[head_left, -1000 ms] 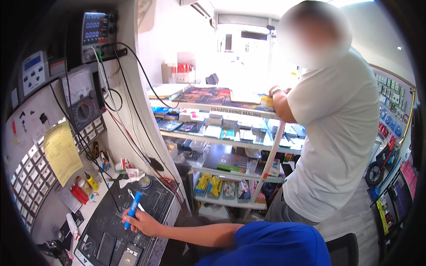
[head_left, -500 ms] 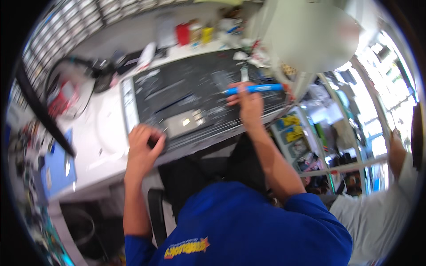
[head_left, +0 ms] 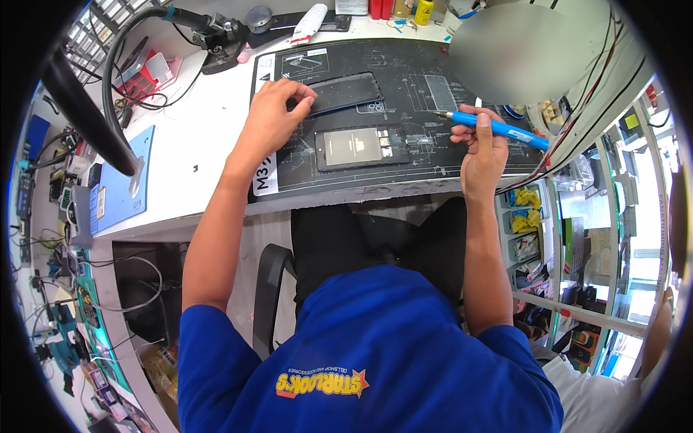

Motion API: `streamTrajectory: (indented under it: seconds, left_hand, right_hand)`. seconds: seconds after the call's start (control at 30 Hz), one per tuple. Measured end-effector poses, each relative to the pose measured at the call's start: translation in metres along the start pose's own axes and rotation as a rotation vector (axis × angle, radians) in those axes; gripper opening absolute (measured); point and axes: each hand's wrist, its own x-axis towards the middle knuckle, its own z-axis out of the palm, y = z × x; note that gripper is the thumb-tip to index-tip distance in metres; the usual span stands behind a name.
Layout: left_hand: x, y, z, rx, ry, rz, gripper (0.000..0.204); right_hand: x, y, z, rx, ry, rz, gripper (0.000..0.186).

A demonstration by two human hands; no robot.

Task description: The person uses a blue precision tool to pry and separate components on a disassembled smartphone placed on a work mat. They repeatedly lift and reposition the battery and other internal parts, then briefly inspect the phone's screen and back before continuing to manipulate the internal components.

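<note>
Apparently opened, a phone body [head_left: 354, 146] lay unjoined near a dark panel [head_left: 348, 92]; right hand [head_left: 482, 148] gripped a blue tool [head_left: 516, 133], left hand [head_left: 276, 108] met the panel, hold unclear.

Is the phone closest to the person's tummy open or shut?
Open. The phone has its silvery insides showing, with no cover over them, as it lies on the black mat.

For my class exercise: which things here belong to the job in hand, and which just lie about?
Likely job:
blue tool, in right hand
dark panel, at left hand
opened phone
black mat

Seemingly lying about:
yellow bottle
blue mat
white tube
</note>
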Motion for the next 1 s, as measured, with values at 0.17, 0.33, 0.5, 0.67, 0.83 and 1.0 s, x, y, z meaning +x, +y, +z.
streamTrajectory:
  seconds: [0.17, 0.33, 0.5, 0.67, 0.83, 1.0]
  left_hand:
    - [-0.046, 0.016, -0.021, -0.001, -0.124, 0.033, 0.013]
    - [-0.057, 0.031, -0.029, 0.045, -0.227, 0.086, 0.013]
    - [-0.043, 0.047, -0.034, 0.162, -0.312, 0.163, 0.013]
    - [-0.032, 0.054, -0.034, 0.259, -0.4, 0.157, 0.011]
    - [-0.036, 0.032, -0.025, 0.351, -0.309, 0.385, 0.011]
    - [-0.023, 0.031, -0.013, 0.44, -0.37, 0.414, 0.02]
  right_hand:
    - [0.004, 0.0, 0.0, 0.031, -0.007, 0.001, 0.032]
    - [0.001, 0.0, -0.001, 0.018, -0.011, 0.007, 0.032]
    - [-0.002, -0.003, 0.002, 0.031, -0.003, 0.0, 0.031]
    - [-0.002, -0.006, 0.003, 0.008, 0.008, 0.013, 0.03]
    - [-0.005, 0.005, 0.0, 0.082, -0.003, 0.04, 0.02]
    - [0.004, 0.015, 0.0, 0.048, -0.003, 0.172, 0.018]
